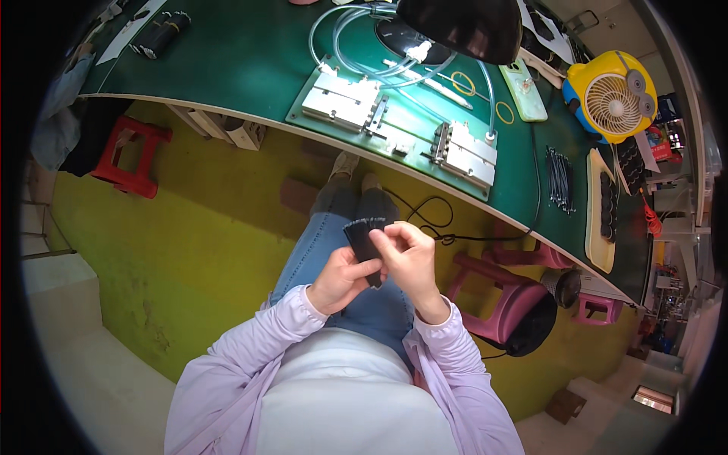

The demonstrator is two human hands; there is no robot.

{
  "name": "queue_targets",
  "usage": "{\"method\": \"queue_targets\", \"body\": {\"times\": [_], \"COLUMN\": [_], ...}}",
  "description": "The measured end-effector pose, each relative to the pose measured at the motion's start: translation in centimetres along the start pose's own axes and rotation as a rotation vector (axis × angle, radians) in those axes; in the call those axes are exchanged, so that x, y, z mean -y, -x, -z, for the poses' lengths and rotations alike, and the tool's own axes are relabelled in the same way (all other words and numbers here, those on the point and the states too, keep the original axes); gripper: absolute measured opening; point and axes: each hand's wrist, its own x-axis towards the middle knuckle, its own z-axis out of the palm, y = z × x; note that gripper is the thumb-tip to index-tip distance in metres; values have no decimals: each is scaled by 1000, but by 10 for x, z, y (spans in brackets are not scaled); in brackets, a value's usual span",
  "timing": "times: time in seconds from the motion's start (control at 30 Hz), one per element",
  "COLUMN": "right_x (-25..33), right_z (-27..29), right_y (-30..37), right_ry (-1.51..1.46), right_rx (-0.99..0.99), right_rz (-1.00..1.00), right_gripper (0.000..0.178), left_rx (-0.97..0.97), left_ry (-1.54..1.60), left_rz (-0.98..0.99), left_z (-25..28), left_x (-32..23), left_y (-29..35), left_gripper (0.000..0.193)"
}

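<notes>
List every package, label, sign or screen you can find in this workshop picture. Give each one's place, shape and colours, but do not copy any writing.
Phone-like slab: flat on the green bench, right of the clear tubes; rounded rectangle, pale green, no lit screen.
White paper sheet: bench's far left corner; long strip, white.
Cardboard box: on the floor, lower right; small, brown.
No lit screen or sign can be made out; the person's hands hold only a bundle of black strips.
</notes>
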Motion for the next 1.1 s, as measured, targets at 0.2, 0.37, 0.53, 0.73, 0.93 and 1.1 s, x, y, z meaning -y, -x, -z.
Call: {"method": "queue_targets", "body": {"times": [0.2, 0.37, 0.53, 0.73, 0.93, 1.1], "right_x": [23, 34, 44, 46, 45, 48], "right_z": [7, 12, 12, 9, 7, 2], "right_y": [-25, -37, -47, -57, -61, -62], "right_ry": [-360, -363, -360, -333, -360, -348], "right_rx": [-48, -49, -86, -103, -151, -207], "right_rz": [15, 32, 54, 86, 98, 92], "right_gripper": [14, 17, 17, 17, 14, 15], "left_rx": [160, 190, 239, 221, 135, 191], "left_ry": [84, 143, 159, 202, 147, 196], "left_rz": [-137, -207, -279, -355, -357, -362], "left_z": [-8, -16, -18, -20, -27, -20], "left_x": [-15, -23, -26, -28, -33, -31], "left_y": [-27, -40, -52, -60, -60, -63], "left_gripper": [20, 19, 18, 15, 17, 14]}}
